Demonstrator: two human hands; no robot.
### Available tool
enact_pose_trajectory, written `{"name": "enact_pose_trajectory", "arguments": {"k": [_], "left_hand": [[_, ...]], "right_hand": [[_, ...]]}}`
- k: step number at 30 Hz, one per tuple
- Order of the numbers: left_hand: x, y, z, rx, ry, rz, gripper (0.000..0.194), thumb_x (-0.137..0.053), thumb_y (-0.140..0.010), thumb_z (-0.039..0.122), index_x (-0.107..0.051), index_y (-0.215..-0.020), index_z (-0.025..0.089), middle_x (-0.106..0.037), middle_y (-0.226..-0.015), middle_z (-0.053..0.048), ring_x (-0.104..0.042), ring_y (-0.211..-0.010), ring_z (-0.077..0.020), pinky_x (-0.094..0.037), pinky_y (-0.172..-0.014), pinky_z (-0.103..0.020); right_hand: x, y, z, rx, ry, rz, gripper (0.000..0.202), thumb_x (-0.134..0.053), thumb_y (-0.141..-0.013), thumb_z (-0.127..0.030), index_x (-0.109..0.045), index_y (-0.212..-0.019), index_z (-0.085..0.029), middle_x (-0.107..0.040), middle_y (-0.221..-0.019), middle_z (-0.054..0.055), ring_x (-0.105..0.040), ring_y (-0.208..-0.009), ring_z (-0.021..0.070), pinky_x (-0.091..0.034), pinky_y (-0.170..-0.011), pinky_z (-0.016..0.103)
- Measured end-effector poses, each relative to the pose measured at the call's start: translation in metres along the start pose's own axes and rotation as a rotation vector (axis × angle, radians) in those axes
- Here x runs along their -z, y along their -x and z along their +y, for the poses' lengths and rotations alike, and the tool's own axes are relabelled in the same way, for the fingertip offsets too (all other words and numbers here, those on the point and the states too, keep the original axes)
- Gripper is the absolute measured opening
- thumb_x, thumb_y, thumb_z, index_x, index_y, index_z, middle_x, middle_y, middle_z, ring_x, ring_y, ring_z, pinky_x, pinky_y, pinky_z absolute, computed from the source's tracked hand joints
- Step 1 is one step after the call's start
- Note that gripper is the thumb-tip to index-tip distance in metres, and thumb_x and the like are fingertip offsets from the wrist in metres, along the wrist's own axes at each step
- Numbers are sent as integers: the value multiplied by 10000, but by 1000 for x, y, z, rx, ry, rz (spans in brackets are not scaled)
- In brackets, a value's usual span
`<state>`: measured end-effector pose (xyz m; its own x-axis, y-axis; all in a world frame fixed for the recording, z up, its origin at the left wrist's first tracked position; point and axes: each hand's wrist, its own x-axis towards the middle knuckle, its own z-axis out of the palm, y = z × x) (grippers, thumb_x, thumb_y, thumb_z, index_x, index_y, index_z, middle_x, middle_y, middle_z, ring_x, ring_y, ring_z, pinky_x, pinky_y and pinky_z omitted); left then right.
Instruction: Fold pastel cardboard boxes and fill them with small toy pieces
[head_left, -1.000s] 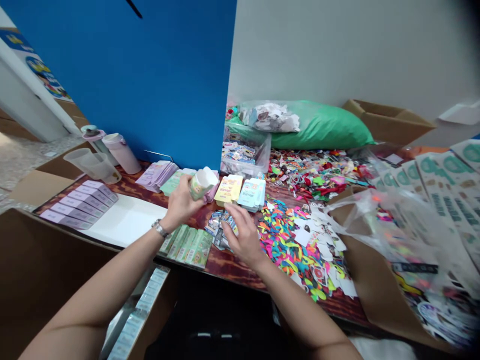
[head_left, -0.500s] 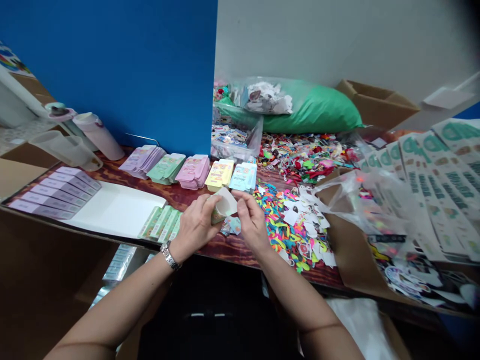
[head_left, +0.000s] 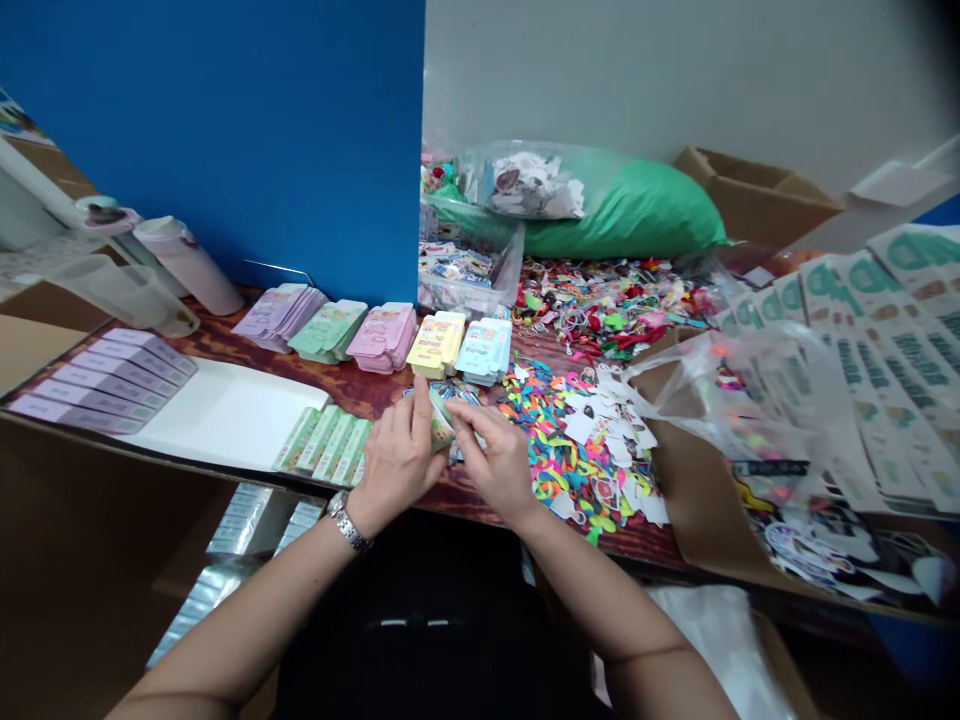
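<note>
Lilac boxes [head_left: 105,385] stand in a row at the left of your bench [head_left: 450,495], next to a white sheet [head_left: 232,415]. Green boxes [head_left: 326,445] line that sheet's right end, just beside your left hand [head_left: 396,455], whose fingers wrap a small green carton [head_left: 442,432] above the bench. Your right hand's [head_left: 501,460] fingers are bent, their tips at the carton's right side; whether they pinch it, you cannot tell. Farther right lie bright coloured pieces [head_left: 551,455], then white cards [head_left: 619,430].

Soft, rather dim light; glare on wrapped packs [head_left: 249,522]; edges stretched; upper right corner dark.
</note>
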<state>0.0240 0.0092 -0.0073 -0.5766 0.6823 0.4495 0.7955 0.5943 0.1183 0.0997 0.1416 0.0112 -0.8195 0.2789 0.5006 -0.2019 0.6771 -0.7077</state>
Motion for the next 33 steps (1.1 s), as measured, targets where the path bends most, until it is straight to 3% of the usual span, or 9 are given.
{"name": "enact_pose_trajectory", "arguments": {"k": [7, 11, 14, 16, 18, 22, 26, 30, 33], "left_hand": [[0, 1, 4, 18, 49, -61, 879, -523, -869, 311, -3, -1522, 38, -569, -1096, -189, -586, -942, -285, -494, -715, -349], [3, -4, -6, -78, 87, 89, 957, -625, -837, 421, -27, -1536, 157, -449, -1367, -234, -484, -1226, -402, -371, -1031, -574], [3, -9, -12, -95, 337, 234, 1180, -721, -758, 494, 151, -1509, 234, -263, -1518, -228, -284, -1411, -406, -252, -1121, -625], [1, -11, -12, -79, 604, 180, 1193, -726, -758, 489, 175, -1499, 242, -220, -1543, -222, -301, -1422, -352, -345, -1108, -548], [-2, -10, -9, -54, 805, 91, 1057, -702, -791, 453, 31, -1519, 230, -306, -1511, -209, -386, -1383, -311, -396, -1092, -487], [-5, -3, -13, 71, 875, 78, 827, -731, -770, 398, -287, -1437, 196, -497, -1363, -166, -501, -1280, -292, -409, -1085, -470], [-8, 2, -20, 203, 906, 49, 799, -743, -750, 392, -324, -1400, 189, -517, -1330, -149, -534, -1231, -280, -440, -1052, -443], [-9, 3, -18, 265, 922, -17, 774, -736, -752, 413, -344, -1382, 193, -497, -1326, -136, -540, -1207, -274, -459, -1026, -419], [-8, 5, -17, 257, 945, -68, 806, -726, -756, 423, -314, -1407, 186, -472, -1355, -144, -517, -1234, -282, -439, -1045, -422]], "right_hand": [[-18, 22, 8, 55, 16, 13, 432, -434, -979, -179, -497, -1406, -175, -576, -1353, 96, -545, -1260, 199, -453, -1084, 361], [-9, 10, 33, -276, -272, 108, 373, -500, -964, -315, -574, -1305, -184, -626, -1288, 88, -600, -1186, 208, -509, -1018, 370], [-5, 0, 41, -516, -576, 254, 421, -505, -948, -395, -528, -1304, -170, -630, -1266, 117, -654, -1076, 221, -582, -868, 375], [-8, 0, 38, -566, -717, 186, 420, -535, -930, -402, -523, -1287, -181, -648, -1228, 112, -677, -1002, 216, -595, -810, 362], [-10, 5, 34, -543, -732, 16, 387, -546, -927, -412, -555, -1247, -193, -667, -1183, 96, -682, -968, 208, -592, -795, 343], [2, 14, 55, -346, -230, -179, 418, -509, -950, -429, -544, -1302, -205, -663, -1162, 97, -657, -985, 207, -560, -815, 338], [17, 20, 94, -257, 491, -328, 677, -707, -819, -428, -471, -1402, -180, -619, -1216, 168, -574, -1140, 301, -500, -911, 409], [9, 26, 105, -256, 689, -429, 873, -773, -752, -456, -366, -1478, -194, -647, -1155, 177, -567, -1108, 322, -505, -851, 395], [6, 26, 104, -277, 669, -362, 766, -765, -774, -365, -429, -1440, -188, -666, -1110, 172, -579, -1077, 319, -506, -844, 408]]}}
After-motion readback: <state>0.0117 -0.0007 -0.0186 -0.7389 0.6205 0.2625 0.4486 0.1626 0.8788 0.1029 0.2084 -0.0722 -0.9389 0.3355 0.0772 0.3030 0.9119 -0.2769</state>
